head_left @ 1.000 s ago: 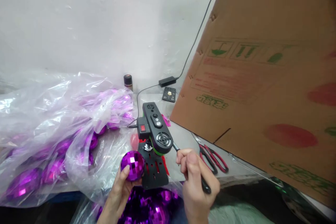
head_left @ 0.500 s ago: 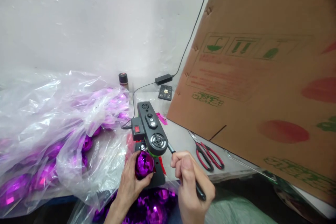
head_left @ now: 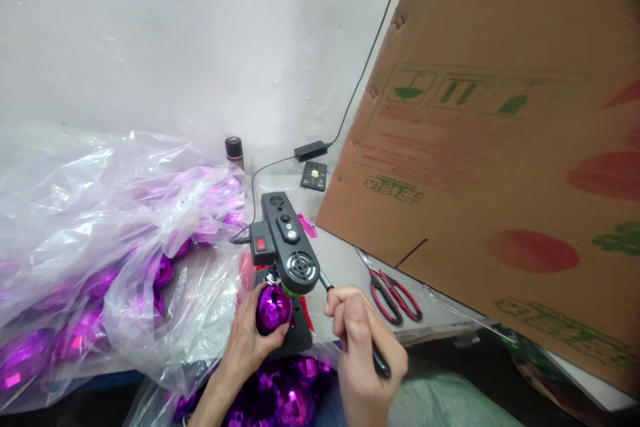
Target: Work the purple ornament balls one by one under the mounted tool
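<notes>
A shiny purple mirrored ball (head_left: pixel 275 309) sits between the fingers and thumb of my left hand (head_left: pixel 250 330), its silver cap up against a small black machine (head_left: pixel 290 243). That machine has a red rocker switch (head_left: pixel 261 244) on a side box and stands on a black base plate (head_left: pixel 295 337). My right hand (head_left: pixel 367 347) is wrapped round the black grip of a lever handle (head_left: pixel 381 363), whose metal rod (head_left: pixel 325 280) runs to the machine's side. Under my hands lie several more purple mirrored balls (head_left: pixel 293 403).
Clear plastic bags (head_left: pixel 125 213) with purple balls cover the left side. Red-handled scissors (head_left: pixel 395 297) lie right of the machine. A large cardboard box (head_left: pixel 475 147) fills the right. Behind are a power adapter (head_left: pixel 311 150), a dark card (head_left: pixel 314 175) and a black-capped bottle (head_left: pixel 234 149).
My left hand and the purple ball have shifted slightly left and up, with the thumb still against the ball. The right hand keeps its hold on the lever, nearly unmoved.
</notes>
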Demonstrator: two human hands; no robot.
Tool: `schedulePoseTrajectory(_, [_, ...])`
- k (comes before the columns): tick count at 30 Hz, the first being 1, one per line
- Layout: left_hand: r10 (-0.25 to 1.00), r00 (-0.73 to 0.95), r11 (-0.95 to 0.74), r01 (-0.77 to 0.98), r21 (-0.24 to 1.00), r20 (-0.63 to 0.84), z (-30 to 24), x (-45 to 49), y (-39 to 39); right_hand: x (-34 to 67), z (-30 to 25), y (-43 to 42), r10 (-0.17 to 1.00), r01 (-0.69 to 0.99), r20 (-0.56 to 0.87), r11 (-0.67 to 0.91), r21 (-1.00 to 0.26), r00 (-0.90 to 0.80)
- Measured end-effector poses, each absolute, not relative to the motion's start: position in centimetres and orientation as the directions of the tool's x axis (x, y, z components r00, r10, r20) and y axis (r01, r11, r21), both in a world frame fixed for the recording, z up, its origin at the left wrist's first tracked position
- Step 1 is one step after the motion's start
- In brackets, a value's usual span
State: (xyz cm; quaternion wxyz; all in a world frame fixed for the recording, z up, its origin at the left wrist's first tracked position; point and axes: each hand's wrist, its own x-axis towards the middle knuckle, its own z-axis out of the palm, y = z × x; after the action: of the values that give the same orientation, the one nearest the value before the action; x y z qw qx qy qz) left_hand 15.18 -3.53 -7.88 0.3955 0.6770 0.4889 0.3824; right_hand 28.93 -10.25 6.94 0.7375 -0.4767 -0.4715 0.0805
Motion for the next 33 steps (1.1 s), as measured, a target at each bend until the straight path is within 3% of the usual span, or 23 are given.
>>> schedulePoseTrajectory(6, [0.989,0.12,0.068,0.125,0.99,-0.083,-8.2,14.1,-2.7,28.7,7.7,-10.2,0.593,0.331,0.596,0.501,-0.8,0.542])
schedulePoseTrajectory(12, [0.982,0.122,0.142,0.044,0.989,-0.147,-8.5,13.5,-1.6,28.8,8.3,-10.1,0.572,0.355,0.637,0.533,-0.768,0.518])
schedulePoseTrajectory(18, [0.983,0.174,0.016,0.213,0.977,-0.055,-8.0,14.4,-3.2,29.0,8.1,-10.2,0.584,0.352,0.639,0.537,-0.767,0.501])
schedulePoseTrajectory(25, [0.955,0.098,-0.294,0.444,0.846,0.281,-9.0,16.2,-4.6,29.0,7.8,-10.4,0.591,0.354,0.64,0.536,-0.766,0.491])
schedulePoseTrajectory(28, [0.936,0.114,-0.347,0.439,0.829,0.332,-10.1,17.0,-4.5,29.0,7.6,-10.4,0.583,0.361,0.646,0.538,-0.762,0.493])
schedulePoseTrajectory(33, [0.943,0.148,-0.332,0.338,0.881,0.298,-11.8,17.8,-4.2,29.0,6.4,-10.5,0.565,0.358,0.657,0.556,-0.75,0.499])
